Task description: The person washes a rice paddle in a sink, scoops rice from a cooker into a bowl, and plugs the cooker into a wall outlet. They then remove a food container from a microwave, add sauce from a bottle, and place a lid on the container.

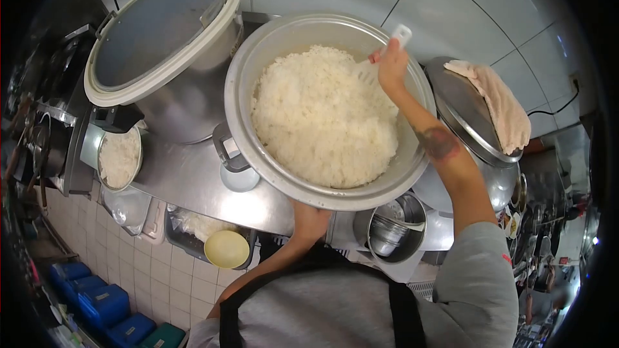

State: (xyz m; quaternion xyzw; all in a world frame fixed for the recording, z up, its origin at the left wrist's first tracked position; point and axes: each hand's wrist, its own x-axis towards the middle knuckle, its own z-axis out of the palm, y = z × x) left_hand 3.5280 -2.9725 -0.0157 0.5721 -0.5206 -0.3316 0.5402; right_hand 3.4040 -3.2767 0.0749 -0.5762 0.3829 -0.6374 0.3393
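Note:
A large round metal pot (235, 100) full of cooked white rice (322, 116) stands in front of me on the steel counter. My right hand (392, 67) is closed around a white rice paddle (402, 34) above the pot's right side. The paddle's slotted blade points down and left, against the rice near the back right wall. At the near side of the pot, my left hand (312, 220) reaches beneath the rim. Its fingers are hidden by the pot, so their grip does not show.
Left stands a large rice cooker (155, 38) with its lid raised, near a bowl of rice (120, 158). Right are a domed lid (461, 106) with a cloth (493, 100) and a steel pot (396, 229) holding utensils. A yellow bowl (227, 249) and blue boxes (109, 303) are lower left.

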